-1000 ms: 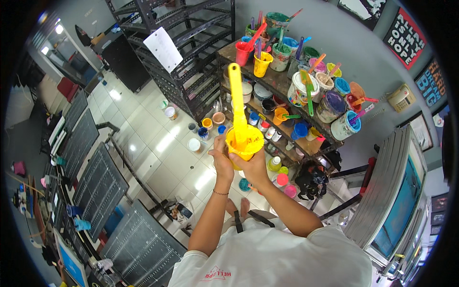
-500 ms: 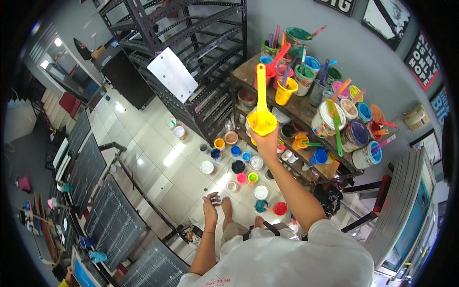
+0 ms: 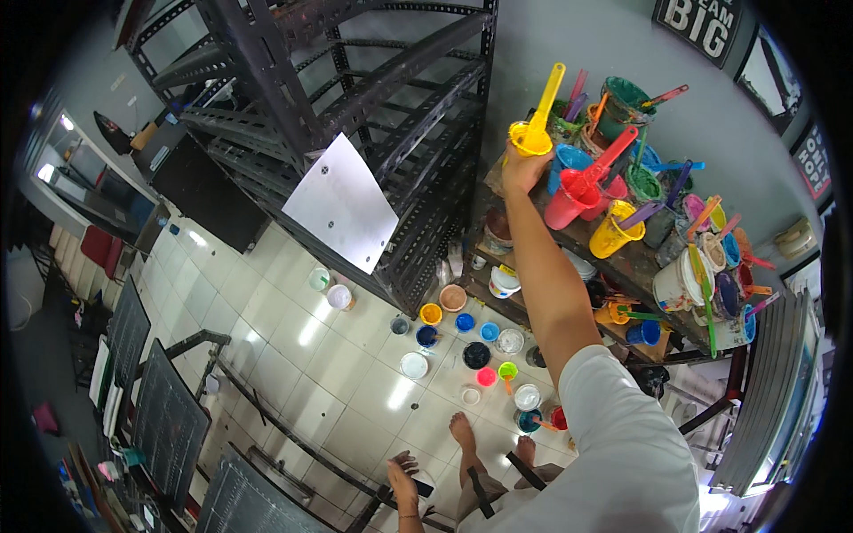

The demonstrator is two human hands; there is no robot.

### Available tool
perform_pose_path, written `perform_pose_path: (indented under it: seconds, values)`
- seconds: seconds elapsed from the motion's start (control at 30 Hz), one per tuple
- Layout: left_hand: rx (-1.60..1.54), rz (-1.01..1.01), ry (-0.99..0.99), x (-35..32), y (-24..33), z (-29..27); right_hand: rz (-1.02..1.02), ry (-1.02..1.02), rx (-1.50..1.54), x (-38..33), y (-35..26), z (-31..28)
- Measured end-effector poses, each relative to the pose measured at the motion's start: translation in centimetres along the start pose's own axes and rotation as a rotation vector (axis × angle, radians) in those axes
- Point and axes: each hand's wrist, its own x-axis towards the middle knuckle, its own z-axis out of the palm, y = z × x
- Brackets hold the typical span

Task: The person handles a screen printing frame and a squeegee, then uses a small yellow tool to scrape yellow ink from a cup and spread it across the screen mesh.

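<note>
Pale floor tiles (image 3: 293, 329) spread below me, glossy with light patches, and a grey wall (image 3: 569, 44) rises ahead. Against it stands a dark metal rack (image 3: 355, 98) of slotted angle bars, with a white sheet (image 3: 342, 202) hanging tilted from its front. Two dark framed signs (image 3: 702, 22) with white lettering sit on the wall at the upper right, one at the top edge and another further right, near the rim.

My right hand (image 3: 522, 169) is raised at the end of my outstretched arm, fingers clamped round a yellow cup (image 3: 530, 139) with a yellow stick (image 3: 545, 96) standing tilted in it. The cup is at the near corner of a crowded shelf (image 3: 622, 258), just beside a blue cup (image 3: 569, 162) and a red cup (image 3: 569, 200) with a red stick. More paint pots crowd the shelf: a yellow one (image 3: 613, 233), green ones, a white bucket (image 3: 677, 282), each with a coloured stick.

My left hand (image 3: 402, 471) hangs low by my side, well apart from the right, fingers loosely spread and holding nothing I can make out.

On the floor by my bare feet (image 3: 462, 433) sits a cluster of small round tubs (image 3: 475, 355): orange, blue, white, black, pink, green. Dark framed screens (image 3: 169, 417) lean at the lower left.
</note>
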Motion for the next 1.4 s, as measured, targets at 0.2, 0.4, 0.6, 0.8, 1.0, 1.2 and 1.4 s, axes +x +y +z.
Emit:
perform_pose_path:
  seconds: [0.2,0.4,0.6,0.8,1.0,1.2,1.4]
  values:
    - [0.021,-0.069,-0.009,1.8,-0.1,-0.3,-0.007,0.072,-0.082,2.4,2.6,2.5]
    - [0.066,-0.054,-0.036,3.3,0.1,0.3,-0.074,0.104,-0.098,3.5,6.1,2.9]
    - [0.043,-0.029,-0.065,3.6,0.1,0.4,-0.031,0.111,-0.054,3.2,6.2,3.5]
    - [0.064,-0.056,-0.041,3.8,0.1,0.0,0.026,0.168,-0.150,3.1,5.6,4.0]
    - [0.079,-0.076,-0.016,3.7,0.3,0.1,0.085,0.138,-0.157,2.7,4.2,3.8]
    - [0.112,-0.085,-0.002,3.2,1.4,0.7,-0.010,0.184,-0.132,2.6,4.0,3.6]
    - [0.070,-0.086,-0.029,3.6,-0.3,-0.1,0.090,0.123,-0.147,2.6,3.6,3.3]
